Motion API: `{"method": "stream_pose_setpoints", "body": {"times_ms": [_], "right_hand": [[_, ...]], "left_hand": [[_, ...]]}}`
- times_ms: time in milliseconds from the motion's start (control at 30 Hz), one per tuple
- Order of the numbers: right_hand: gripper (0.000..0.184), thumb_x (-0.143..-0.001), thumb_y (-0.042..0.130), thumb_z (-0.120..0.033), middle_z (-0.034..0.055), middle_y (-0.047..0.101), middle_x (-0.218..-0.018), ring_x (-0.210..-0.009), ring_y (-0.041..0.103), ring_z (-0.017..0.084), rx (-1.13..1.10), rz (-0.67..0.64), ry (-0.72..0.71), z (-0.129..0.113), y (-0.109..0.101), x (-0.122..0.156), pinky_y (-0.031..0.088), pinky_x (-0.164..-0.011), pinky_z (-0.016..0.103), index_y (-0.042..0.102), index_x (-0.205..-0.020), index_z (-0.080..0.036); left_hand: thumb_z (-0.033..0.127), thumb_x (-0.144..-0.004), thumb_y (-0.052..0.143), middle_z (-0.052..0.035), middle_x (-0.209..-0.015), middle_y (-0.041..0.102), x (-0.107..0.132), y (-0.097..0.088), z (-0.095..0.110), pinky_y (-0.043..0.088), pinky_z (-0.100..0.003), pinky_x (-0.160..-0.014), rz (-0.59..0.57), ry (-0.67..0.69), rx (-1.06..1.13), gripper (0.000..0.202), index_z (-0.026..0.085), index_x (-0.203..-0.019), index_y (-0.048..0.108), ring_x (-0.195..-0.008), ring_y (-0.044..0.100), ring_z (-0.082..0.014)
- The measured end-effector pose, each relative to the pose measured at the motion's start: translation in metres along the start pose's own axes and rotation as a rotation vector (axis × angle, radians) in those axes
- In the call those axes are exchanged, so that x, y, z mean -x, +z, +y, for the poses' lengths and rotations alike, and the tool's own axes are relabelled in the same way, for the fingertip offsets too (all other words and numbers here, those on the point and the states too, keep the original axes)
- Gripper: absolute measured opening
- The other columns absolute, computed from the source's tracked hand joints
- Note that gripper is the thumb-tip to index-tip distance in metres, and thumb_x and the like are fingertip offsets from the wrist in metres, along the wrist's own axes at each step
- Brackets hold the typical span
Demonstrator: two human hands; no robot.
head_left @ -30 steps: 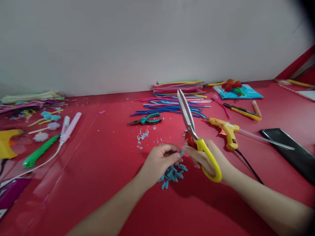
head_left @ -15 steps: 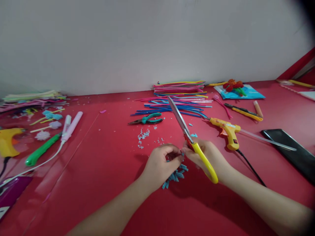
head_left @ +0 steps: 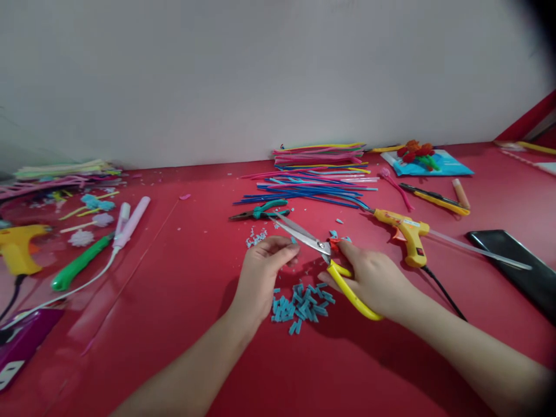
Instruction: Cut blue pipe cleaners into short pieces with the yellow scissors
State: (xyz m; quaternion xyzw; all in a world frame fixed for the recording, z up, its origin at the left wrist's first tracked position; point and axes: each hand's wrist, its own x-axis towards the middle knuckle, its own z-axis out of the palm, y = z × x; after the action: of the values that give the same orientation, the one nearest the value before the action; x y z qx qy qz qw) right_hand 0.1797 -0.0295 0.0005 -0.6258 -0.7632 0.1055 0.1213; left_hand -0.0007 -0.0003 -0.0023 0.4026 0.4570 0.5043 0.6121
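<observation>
My right hand (head_left: 371, 278) grips a pair of scissors (head_left: 306, 237) with yellow handles, its blades slightly apart and pointing to the upper left. Between the thumb and fingers of my left hand (head_left: 267, 269) is a small blue piece (head_left: 293, 240), right at the blades; it looks like a bit of pipe cleaner. Below both hands, a loose heap of short blue cut pieces (head_left: 304, 304) lies on the red table (head_left: 182, 336). Pale blue clippings (head_left: 256, 236) are scattered just beyond my left hand.
Beyond my hands lie green-handled pliers (head_left: 263, 211) and bundles of coloured pipe cleaners (head_left: 313, 185). A yellow glue gun (head_left: 408, 231) and a black phone (head_left: 512, 260) are at right. Another glue gun (head_left: 19, 249), a green-handled tool (head_left: 82, 263) and a pink tool (head_left: 132, 223) are at left.
The scissors have swung down to the left, their blades now at my left fingertips. My left hand has moved up and left, uncovering the heap of blue pieces.
</observation>
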Motion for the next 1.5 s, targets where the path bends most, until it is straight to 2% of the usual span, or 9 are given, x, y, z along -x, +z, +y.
{"method": "stream_pose_setpoints", "body": {"times_ms": [133, 300, 600, 967, 1500], "right_hand": [[0.041, -0.077, 0.029, -0.058, 0.0024, 0.057, -0.060, -0.050, 0.051, 0.015, 0.131, -0.013, -0.082, 0.002, 0.008, 0.002, 0.018, -0.044, 0.025, 0.043, -0.081, -0.019], [0.035, -0.079, 0.030, -0.052, 0.0024, 0.056, -0.059, -0.048, 0.051, 0.015, 0.198, 0.015, -0.124, 0.004, 0.012, 0.003, 0.017, -0.044, 0.025, 0.041, -0.078, -0.019], [0.030, -0.079, 0.032, -0.048, 0.0016, 0.055, -0.055, -0.045, 0.050, 0.014, 0.215, 0.010, -0.137, 0.004, 0.012, 0.004, 0.015, -0.044, 0.025, 0.039, -0.075, -0.019], [0.032, -0.080, 0.030, -0.049, 0.0009, 0.052, -0.051, -0.042, 0.046, 0.013, 0.228, 0.039, -0.170, 0.008, 0.014, 0.003, 0.014, -0.044, 0.025, 0.038, -0.071, -0.019], [0.032, -0.079, 0.032, -0.048, -0.0010, 0.048, -0.046, -0.039, 0.043, 0.011, 0.195, 0.058, -0.174, 0.009, 0.012, 0.003, 0.014, -0.043, 0.024, 0.037, -0.068, -0.019]], "left_hand": [[0.013, -0.064, 0.061, 0.0005, -0.064, 0.059, -0.001, -0.005, 0.002, 0.041, -0.021, -0.061, 0.026, 0.042, 0.088, 0.007, 0.015, -0.070, 0.062, -0.059, 0.052, -0.0082], [0.013, -0.065, 0.059, 0.0015, -0.064, 0.059, -0.002, -0.007, 0.007, 0.040, -0.020, -0.062, 0.057, 0.072, 0.129, 0.004, 0.015, -0.067, 0.061, -0.060, 0.051, -0.0073], [0.013, -0.063, 0.060, 0.0017, -0.063, 0.058, -0.002, -0.005, 0.011, 0.041, -0.021, -0.061, 0.083, 0.069, 0.118, 0.004, 0.015, -0.066, 0.061, -0.059, 0.050, -0.0075], [0.013, -0.065, 0.060, 0.0016, -0.065, 0.059, -0.002, -0.007, 0.009, 0.041, -0.020, -0.062, 0.050, 0.096, 0.127, 0.008, 0.016, -0.071, 0.063, -0.061, 0.052, -0.0069], [0.014, -0.064, 0.060, 0.0017, -0.066, 0.061, -0.001, -0.005, 0.012, 0.041, -0.021, -0.062, 0.067, 0.101, 0.111, 0.009, 0.018, -0.071, 0.064, -0.060, 0.052, -0.0071]]}}
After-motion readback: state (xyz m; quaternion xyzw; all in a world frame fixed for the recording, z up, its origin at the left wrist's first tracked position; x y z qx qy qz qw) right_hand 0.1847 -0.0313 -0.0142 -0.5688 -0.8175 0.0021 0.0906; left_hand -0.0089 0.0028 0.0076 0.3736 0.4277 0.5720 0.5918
